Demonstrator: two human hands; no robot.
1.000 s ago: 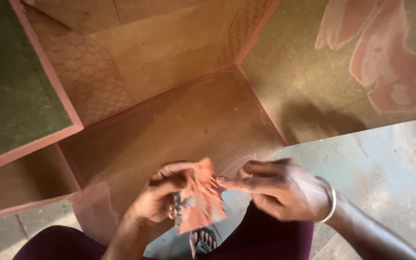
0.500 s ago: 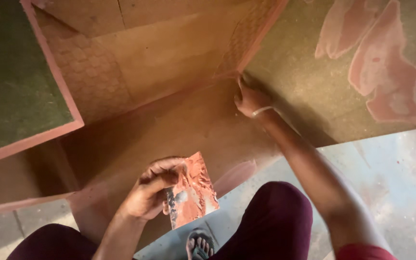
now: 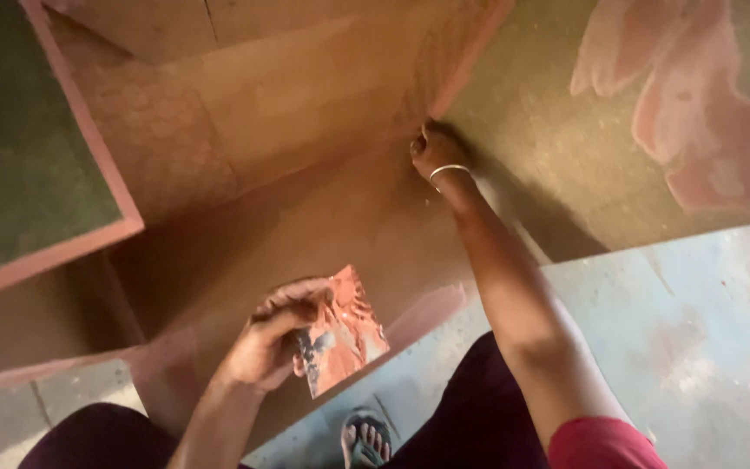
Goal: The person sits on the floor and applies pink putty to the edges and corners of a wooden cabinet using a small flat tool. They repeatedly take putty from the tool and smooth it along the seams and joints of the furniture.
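My left hand [image 3: 275, 334] grips a flat square piece smeared with reddish-orange paste [image 3: 340, 334], held low over the brown inner floor of a wooden cabinet [image 3: 305, 217]. My right hand [image 3: 436, 149], with a thin bangle on the wrist, reaches far forward. Its fingers press into the back corner where the brown floor meets the pink-edged side panel [image 3: 470, 61]. Whether those fingers hold anything is hidden.
A green-faced panel with a pink edge [image 3: 88, 148] stands at the left. An olive board with pink patches [image 3: 653, 113] lies to the right. Grey concrete floor [image 3: 696, 347] is at the lower right, and my sandalled foot [image 3: 366, 439] shows between my knees.
A second ago both hands were together on the smeared square. My right hand has let go and stretched forward into the cabinet's back corner, while my left hand keeps the square.
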